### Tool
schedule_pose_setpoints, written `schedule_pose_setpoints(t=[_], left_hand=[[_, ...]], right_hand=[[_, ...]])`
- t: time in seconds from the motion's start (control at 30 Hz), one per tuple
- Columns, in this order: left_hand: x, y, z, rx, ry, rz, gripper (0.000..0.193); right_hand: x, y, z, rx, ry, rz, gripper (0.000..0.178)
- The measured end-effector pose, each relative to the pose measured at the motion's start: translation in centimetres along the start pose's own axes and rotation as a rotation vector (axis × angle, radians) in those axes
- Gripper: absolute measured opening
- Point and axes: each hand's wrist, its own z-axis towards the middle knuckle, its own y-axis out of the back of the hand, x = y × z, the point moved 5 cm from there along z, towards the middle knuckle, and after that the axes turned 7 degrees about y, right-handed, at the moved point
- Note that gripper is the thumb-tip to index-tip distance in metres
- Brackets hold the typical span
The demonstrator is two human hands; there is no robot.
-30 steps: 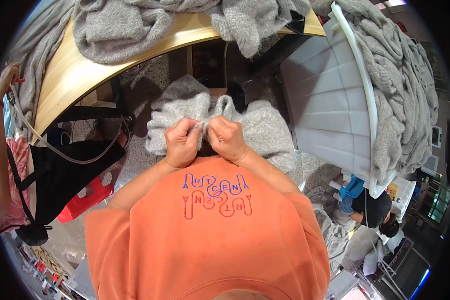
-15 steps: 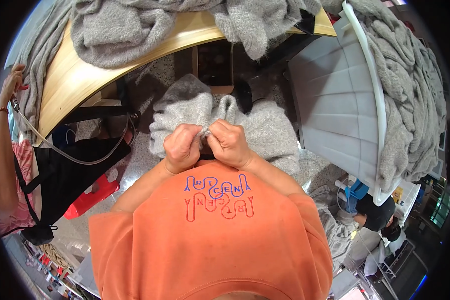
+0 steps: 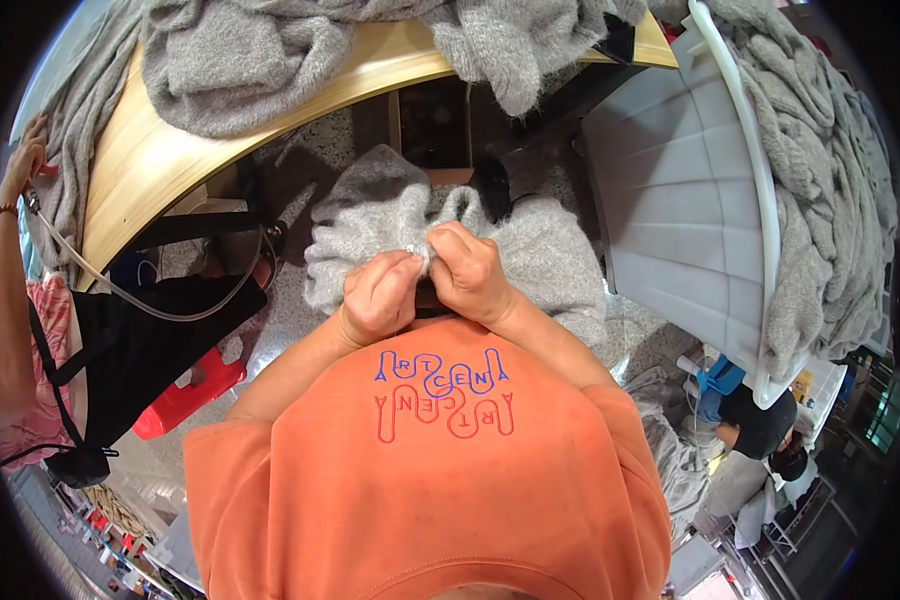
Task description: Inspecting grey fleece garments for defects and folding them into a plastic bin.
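Observation:
A fuzzy light-grey knitted garment (image 3: 550, 255) lies spread across my lap and hangs toward the floor. My left hand (image 3: 382, 293) pinches a bit of its edge between thumb and fingers. Close beside it, my right hand (image 3: 467, 272) is closed on the same knit, a little higher, with its fingertips nearly touching the left ones. The fingers cover the exact spot they grip, and I cannot make out any small thing between them.
A wooden table (image 3: 160, 140) curves across the far side, with grey knits (image 3: 245, 75) heaped on it. At right stands a large grey plastic bin (image 3: 670, 180) piled with knitwear (image 3: 815, 190). A co-worker's arm (image 3: 10, 240) reaches in at left, near a clear hose (image 3: 160, 318) and a red stool (image 3: 190, 398).
My right hand has moved slightly up and my left slightly down and to the right. Both keep their pinch on the knit.

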Motion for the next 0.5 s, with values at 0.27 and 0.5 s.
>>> schedule_pose_setpoints(t=[0.27, 0.5], left_hand=[[-0.6, 0.1, -0.4, 0.035, -0.079, -0.03, 0.019], [-0.6, 0.1, 0.5, -0.01, 0.183, -0.243, 0.021]], right_hand=[[0.8, 1.4, 0.5, 0.086, 0.056, 0.254, 0.023], [3.0, 2.6, -0.5, -0.094, 0.217, 0.075, 0.026]])
